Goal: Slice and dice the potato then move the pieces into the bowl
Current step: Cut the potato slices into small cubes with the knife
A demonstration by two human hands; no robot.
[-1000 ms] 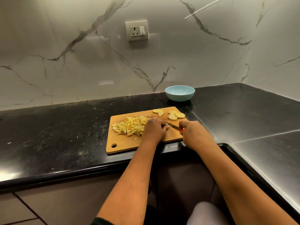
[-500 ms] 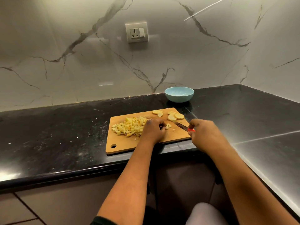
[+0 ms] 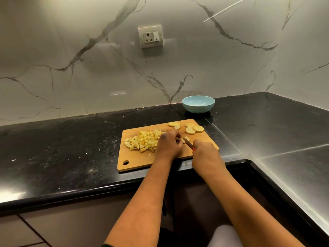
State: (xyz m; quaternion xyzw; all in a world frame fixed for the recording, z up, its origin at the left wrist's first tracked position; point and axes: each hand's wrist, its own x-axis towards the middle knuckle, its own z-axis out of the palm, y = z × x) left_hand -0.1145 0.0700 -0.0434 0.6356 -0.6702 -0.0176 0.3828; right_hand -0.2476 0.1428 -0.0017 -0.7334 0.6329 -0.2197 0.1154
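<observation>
A wooden cutting board point(image 3: 138, 160) lies on the black counter. A heap of diced potato point(image 3: 142, 140) sits on its left half, and several round potato slices point(image 3: 194, 129) lie at its far right corner. My left hand point(image 3: 169, 147) is curled over small potato pieces point(image 3: 186, 139) in the middle of the board. My right hand point(image 3: 204, 154) grips a knife point(image 3: 188, 143) with a red handle, its blade angled toward the left hand's fingers. A light blue bowl point(image 3: 198, 104) stands behind the board near the wall, and nothing shows inside it.
The black stone counter point(image 3: 62, 148) runs left and turns a corner at the right point(image 3: 284, 139). A marble wall with a socket plate point(image 3: 150, 36) rises behind. The counter's front edge runs just below the board.
My right hand, which had drawn the knife out to the right half a second ago, has come back left toward my left hand. The view has shifted slightly.
</observation>
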